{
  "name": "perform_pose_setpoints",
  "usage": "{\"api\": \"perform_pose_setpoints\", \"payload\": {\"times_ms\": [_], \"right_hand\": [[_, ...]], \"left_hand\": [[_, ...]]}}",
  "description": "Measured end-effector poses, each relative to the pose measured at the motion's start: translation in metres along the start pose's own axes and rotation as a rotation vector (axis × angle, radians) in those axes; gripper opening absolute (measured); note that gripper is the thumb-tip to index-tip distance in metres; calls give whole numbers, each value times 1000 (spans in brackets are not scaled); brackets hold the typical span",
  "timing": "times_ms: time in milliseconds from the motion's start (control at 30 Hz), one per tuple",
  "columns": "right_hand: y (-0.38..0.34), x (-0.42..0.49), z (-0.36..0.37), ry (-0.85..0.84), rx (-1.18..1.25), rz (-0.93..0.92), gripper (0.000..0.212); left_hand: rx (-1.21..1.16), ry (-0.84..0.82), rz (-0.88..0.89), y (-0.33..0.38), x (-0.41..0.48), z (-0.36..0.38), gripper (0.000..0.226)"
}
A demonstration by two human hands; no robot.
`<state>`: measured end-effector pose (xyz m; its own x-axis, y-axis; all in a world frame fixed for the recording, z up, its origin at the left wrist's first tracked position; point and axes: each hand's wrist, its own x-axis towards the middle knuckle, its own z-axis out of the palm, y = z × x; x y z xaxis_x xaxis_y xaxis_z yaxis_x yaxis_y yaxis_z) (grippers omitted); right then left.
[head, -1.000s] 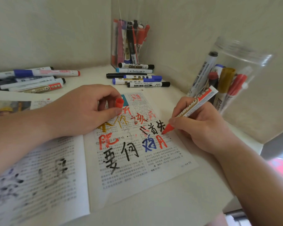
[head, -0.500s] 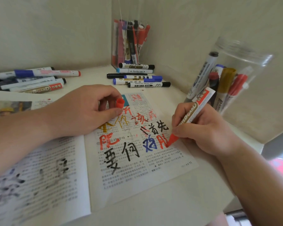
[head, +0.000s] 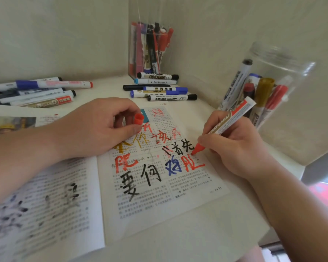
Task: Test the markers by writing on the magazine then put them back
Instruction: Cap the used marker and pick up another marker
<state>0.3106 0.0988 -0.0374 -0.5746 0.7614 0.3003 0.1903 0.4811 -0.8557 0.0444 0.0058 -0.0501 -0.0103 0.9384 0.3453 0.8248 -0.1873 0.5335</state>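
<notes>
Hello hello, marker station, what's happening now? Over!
Left grip pinches red cap. Right grip holds red marker, tip at magazine. Nothing blocking the page.

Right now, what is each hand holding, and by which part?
Right hand grips the red marker low on its barrel; left hand pinches the red cap by its sides.

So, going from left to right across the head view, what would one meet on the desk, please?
Pile of loose markers → left hand → red cap it pinches → red marker held in the right hand → clear jar of markers. The back row of markers and the square holder overlap these, so I left them out.
</notes>
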Motion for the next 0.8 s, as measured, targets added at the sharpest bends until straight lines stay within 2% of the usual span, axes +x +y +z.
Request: {"api": "perform_pose_setpoints", "payload": {"times_ms": [133, 633, 800], "right_hand": [[1, 2, 1, 22, -64, 15, 11], [5, 2, -2, -121, 75, 76, 18], [6, 3, -1, -67, 56, 74, 17]], "left_hand": [[-3, 14, -4, 0, 0, 1, 12], [-14, -11, -23, 0, 0, 0, 11], [-12, 7, -20, 0, -1, 1, 13]]}}
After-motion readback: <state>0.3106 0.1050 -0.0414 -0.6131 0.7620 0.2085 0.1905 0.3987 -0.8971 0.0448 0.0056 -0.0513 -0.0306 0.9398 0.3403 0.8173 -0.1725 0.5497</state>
